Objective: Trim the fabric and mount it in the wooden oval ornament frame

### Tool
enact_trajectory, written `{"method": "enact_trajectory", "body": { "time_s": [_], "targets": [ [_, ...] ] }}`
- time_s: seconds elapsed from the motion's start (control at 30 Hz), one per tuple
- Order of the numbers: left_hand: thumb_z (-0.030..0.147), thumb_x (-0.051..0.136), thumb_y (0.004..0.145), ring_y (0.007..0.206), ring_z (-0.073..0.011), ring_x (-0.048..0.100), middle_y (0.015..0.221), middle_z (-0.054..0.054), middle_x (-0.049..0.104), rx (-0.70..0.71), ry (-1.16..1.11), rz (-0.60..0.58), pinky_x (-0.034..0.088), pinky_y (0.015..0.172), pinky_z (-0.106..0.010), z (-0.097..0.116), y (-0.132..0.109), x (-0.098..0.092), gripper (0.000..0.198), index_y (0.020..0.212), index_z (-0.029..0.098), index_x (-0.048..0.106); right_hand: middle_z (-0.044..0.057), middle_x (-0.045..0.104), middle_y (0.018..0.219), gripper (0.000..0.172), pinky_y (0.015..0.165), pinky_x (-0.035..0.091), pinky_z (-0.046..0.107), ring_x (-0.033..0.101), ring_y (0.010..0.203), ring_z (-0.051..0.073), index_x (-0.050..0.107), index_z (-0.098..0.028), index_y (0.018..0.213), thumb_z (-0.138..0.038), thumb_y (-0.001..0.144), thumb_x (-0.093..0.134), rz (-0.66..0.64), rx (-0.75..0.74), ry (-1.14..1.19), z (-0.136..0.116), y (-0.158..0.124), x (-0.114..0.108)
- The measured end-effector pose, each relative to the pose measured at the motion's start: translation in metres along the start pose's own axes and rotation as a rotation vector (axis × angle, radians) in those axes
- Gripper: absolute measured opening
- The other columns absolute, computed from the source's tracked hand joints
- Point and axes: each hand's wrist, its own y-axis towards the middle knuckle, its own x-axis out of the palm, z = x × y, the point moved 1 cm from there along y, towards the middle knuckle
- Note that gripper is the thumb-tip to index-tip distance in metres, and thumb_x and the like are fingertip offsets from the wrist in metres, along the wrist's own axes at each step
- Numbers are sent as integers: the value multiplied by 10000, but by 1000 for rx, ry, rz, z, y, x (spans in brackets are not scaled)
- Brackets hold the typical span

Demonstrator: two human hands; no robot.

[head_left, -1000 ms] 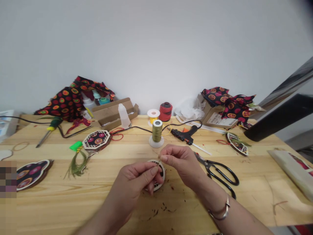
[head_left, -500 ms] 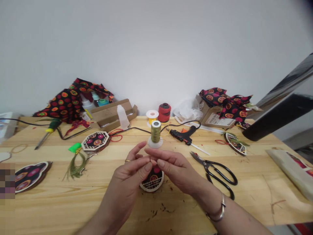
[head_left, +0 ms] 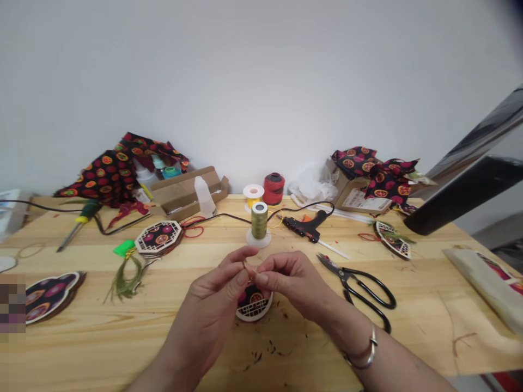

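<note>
Straight-grained pale wooden desk (head_left: 163, 348); bare left hand (head_left: 216, 296) and bare right hand (head_left: 288, 277) together over a round, fabric-faced wooden ornament (head_left: 254, 310).

Desk top smooth, long grain lines running sideways. Both hands: thumb and fingers closed in a pinch, fingertips meeting; whatever sits between is too small and hidden to identify. Right of them, grey metal scissors with black looped handles (head_left: 344, 274); farther back, a black pistol-shaped glue gun (head_left: 304, 226) with a whitish stick (head_left: 334, 249). Ornament lies on the desk beneath the fingertips, far part covered; finger contact cannot be told. Visible portion: pale rim, cut-out lattice at near edge, dark fabric with red and orange motifs. Behind the hands, an upright olive-green thread spool (head_left: 259, 223). Smallest: thin dark scraps (head_left: 256, 356), scattered nearer the person.
</note>
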Motion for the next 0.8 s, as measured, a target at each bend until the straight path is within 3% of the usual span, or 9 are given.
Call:
{"method": "enact_trajectory", "body": {
  "time_s": [0.17, 0.37, 0.63, 0.8],
  "targets": [
    [280, 785, 697, 924, -193, 608, 1090, -60, 697, 6, -120, 63, 511, 800, -296, 5, 2, -3, 101, 744, 191, 777, -19, 586, 558, 238, 546, 371, 227, 476, 520, 80, 663, -141, 650, -360, 707, 736, 75, -10, -67, -4, 2, -4],
    [328, 864, 578, 921, -167, 612, 896, -23, 747, 4, -168, 233, 520, 756, -228, 18, 8, -11, 238, 710, 167, 749, -7, 589, 571, 264, 564, 392, 245, 480, 539, 97, 641, -144, 631, -380, 722, 714, 109, -52, -132, -6, 5, -11],
    [250, 792, 692, 945, -156, 607, 941, 2, 734, 49, -217, 254, 569, 741, -248, 25, 13, -26, 145, 787, 163, 725, 31, 628, 853, 235, 805, 415, 302, 551, 829, 162, 642, -177, 601, -370, 691, 740, 208, -195, -172, -7, 12, -19],
    [221, 778, 702, 856, -162, 616, 905, -11, 730, 69, -241, 296, 603, 659, -265, 28, 15, -30, 117, 783, 160, 720, 41, 628, 899, 203, 843, 414, 332, 558, 875, 182, 658, -190, 609, -356, 700, 732, 244, -223, -174, -4, 14, -23]
  ]
}}
